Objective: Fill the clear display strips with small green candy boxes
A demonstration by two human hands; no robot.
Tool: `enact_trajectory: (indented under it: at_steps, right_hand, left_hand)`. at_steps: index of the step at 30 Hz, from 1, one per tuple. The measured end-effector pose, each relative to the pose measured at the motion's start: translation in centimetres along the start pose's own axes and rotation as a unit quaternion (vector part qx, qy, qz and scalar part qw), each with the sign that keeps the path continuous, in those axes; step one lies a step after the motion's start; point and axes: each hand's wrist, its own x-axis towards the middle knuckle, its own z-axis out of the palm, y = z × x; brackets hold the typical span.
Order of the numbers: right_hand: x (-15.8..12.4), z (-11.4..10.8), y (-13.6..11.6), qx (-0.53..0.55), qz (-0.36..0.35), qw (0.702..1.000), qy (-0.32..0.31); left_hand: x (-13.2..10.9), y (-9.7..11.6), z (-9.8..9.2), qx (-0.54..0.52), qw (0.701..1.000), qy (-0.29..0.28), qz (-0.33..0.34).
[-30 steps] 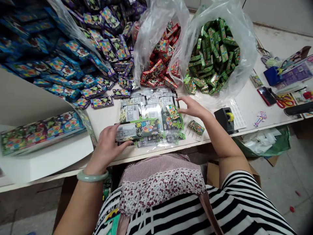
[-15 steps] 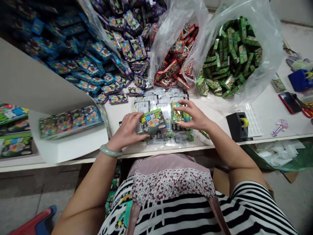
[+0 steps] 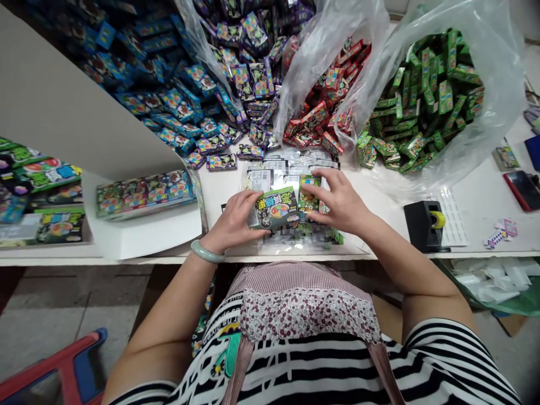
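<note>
My left hand (image 3: 241,220) is closed on a dark box with a bright green top edge (image 3: 277,209), thumb at its lower side and fingers along the upper. In my right hand (image 3: 340,202) is a small green box (image 3: 309,192), gripped between thumb and fingers right beside the dark box's right end. Whether the two boxes touch I cannot tell. Beneath both lie flat printed clear plastic packets (image 3: 270,179), spread in a pile on the white table (image 3: 223,188).
Heaps of small blue boxes (image 3: 181,104), purple boxes (image 3: 257,79), red boxes (image 3: 316,115) and green boxes (image 3: 422,107) stand behind, some in clear bags. Leftward is an open white carton (image 3: 152,236) with a row of boxes. A tape dispenser (image 3: 423,225) and a phone (image 3: 523,190) are rightward.
The small green box in my right hand has come closer to the dark box's right end. My left hand keeps its hold. The whole view has shifted a little.
</note>
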Motion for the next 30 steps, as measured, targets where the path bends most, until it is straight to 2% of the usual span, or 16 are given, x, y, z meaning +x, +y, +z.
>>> enact_trajectory:
  at_steps: [3,6,12,17,21,25,27,28,30]
  right_hand:
    - [0.0,-0.1,-0.1,0.001,-0.026,0.998,-0.062]
    - [-0.3,-0.2,0.2,0.011,-0.032,0.995,-0.09]
    - [-0.5,0.1,0.9,0.056,-0.088,0.984,-0.146]
    - [0.3,1.8,1.0,0.117,-0.042,0.988,-0.096]
    - [0.5,2.9,-0.5,0.095,0.011,0.994,-0.058]
    - [0.4,3.3,-2.2,0.088,0.025,0.992,-0.09]
    - [1.0,3.4,-1.5,0.142,0.021,0.984,-0.103]
    - [1.6,3.4,-0.5,0.171,0.036,0.981,-0.086]
    - [3.4,3.2,2.7,0.196,0.109,0.975,-0.009]
  left_hand:
    - [-0.1,0.1,-0.2,-0.006,1.0,0.005,-0.004]
    - [-0.5,0.0,-0.3,-0.017,1.0,0.001,0.002]
    - [-0.5,0.4,0.2,-0.016,0.998,-0.02,0.051]
    - [-0.1,1.2,0.8,-0.046,0.999,-0.01,0.022]
    - [-0.3,1.2,0.9,-0.059,0.998,0.025,-0.009]
    - [-0.6,0.7,1.0,-0.055,0.997,0.043,-0.025]
    - [-0.7,0.4,1.1,-0.058,0.997,0.043,-0.022]
    - [-0.7,0.3,1.1,-0.057,0.997,0.047,-0.023]
    - [-0.7,0.0,1.1,-0.049,0.997,0.059,-0.026]
